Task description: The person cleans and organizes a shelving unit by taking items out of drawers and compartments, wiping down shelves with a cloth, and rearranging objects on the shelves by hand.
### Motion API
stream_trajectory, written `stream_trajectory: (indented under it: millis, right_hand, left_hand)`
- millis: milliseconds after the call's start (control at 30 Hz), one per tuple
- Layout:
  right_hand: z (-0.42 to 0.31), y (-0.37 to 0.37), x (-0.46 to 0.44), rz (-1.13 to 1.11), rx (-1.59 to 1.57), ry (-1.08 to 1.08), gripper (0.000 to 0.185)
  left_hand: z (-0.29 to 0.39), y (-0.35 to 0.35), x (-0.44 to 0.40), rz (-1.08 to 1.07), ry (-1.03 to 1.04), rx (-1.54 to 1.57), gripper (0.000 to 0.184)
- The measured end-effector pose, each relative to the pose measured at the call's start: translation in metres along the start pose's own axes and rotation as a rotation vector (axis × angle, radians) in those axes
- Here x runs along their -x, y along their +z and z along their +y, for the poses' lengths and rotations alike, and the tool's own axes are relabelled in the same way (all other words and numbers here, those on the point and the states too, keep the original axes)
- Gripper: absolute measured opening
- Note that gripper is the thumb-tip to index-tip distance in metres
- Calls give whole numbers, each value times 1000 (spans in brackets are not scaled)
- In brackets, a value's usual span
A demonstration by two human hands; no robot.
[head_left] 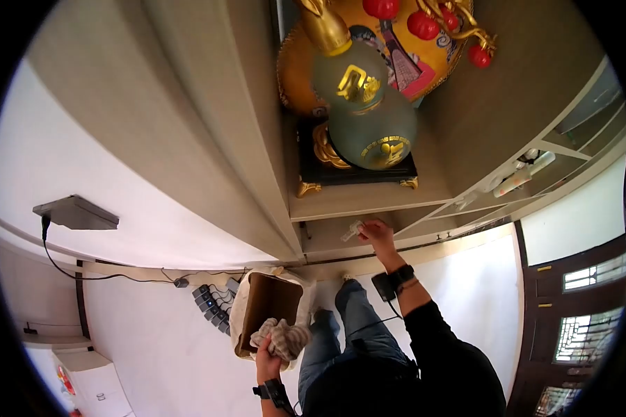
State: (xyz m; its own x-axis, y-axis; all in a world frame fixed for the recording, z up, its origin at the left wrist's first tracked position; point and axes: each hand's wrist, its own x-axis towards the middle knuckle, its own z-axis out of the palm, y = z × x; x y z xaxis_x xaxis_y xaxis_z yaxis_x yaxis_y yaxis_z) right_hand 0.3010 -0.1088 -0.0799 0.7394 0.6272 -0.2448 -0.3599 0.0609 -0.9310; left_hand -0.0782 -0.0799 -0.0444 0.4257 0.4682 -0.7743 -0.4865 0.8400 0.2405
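Observation:
My left hand (265, 358) grips a bunched grey-and-white striped cloth (289, 339) beside the open bin (241, 316), which is brown inside with a pale wrap around it. My right hand (378, 236) reaches to the cabinet's lower shelf and pinches a small whitish, see-through piece (351, 231), too small to name. Above that hand, a frosted gourd-shaped ornament (373, 135) with a gold top and gold marks stands on a black base (313, 174) with gold feet.
Behind the gourd is a round yellow decoration (295, 76), with red fruit ornaments (423, 26) on a gold branch. More cabinet compartments (525, 174) hold items at right. Several black plugged-in adapters (210, 308) lie on the floor left of the bin. A cable (111, 277) runs to a wall box (78, 212).

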Motion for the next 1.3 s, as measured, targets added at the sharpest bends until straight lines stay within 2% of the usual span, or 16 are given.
stream_trajectory:
  millis: [33, 67, 167, 200, 233, 267, 333, 367, 433, 500, 533, 667, 833, 1000, 1233, 1300]
  right_hand:
    - [-21, 6, 15, 10, 63, -50, 17]
    - [-41, 10, 28, -31, 111, -72, 18]
    - [-66, 9, 49, -50, 91, -116, 20]
    - [-70, 9, 51, -51, 95, -119, 20]
    - [-72, 9, 51, -16, 93, -89, 19]
    - [-74, 9, 52, 17, 89, -53, 19]
    - [-78, 10, 52, 13, 105, -48, 20]
    - [-79, 10, 50, 16, 120, -50, 20]
    - [-80, 16, 49, 67, 102, -81, 21]
    - [-81, 18, 45, 25, 152, -98, 20]
    - [-80, 20, 45, 31, 146, -76, 20]
    - [-78, 22, 40, 31, 204, -89, 19]
    - [-68, 13, 34, 45, 135, -23, 19]
    - [-54, 2, 11, -165, 213, -3, 14]
    - [-35, 5, -17, -128, 268, 37, 10]
    - [-35, 14, -13, -10, 437, -30, 10]
  left_hand:
    - [-1, 3, 2, -78, 7, -10, 27]
    - [-5, -5, -1, -149, 221, -384, 28]
    - [-4, 6, 9, -216, 513, -936, 29]
    - [-3, 8, 4, -181, 364, -588, 29]
    - [-2, 8, 2, -198, 353, -508, 29]
    - [-1, 0, -7, -199, 402, -560, 29]
    - [5, -5, -5, -190, 311, -398, 34]
    - [10, 1, -1, -182, 175, -180, 41]
    - [9, -1, 13, -173, 456, -535, 34]
    - [13, 6, 29, -188, 471, -510, 31]
    - [19, -13, 16, -155, 272, -90, 32]
    - [27, -41, 13, -59, 191, 118, 33]
    - [31, -47, 17, -60, 189, 149, 34]
    - [33, -42, 8, -40, 225, 90, 34]
    - [28, -43, 8, -47, 176, 135, 31]
    - [22, -50, 11, -90, 545, -605, 30]
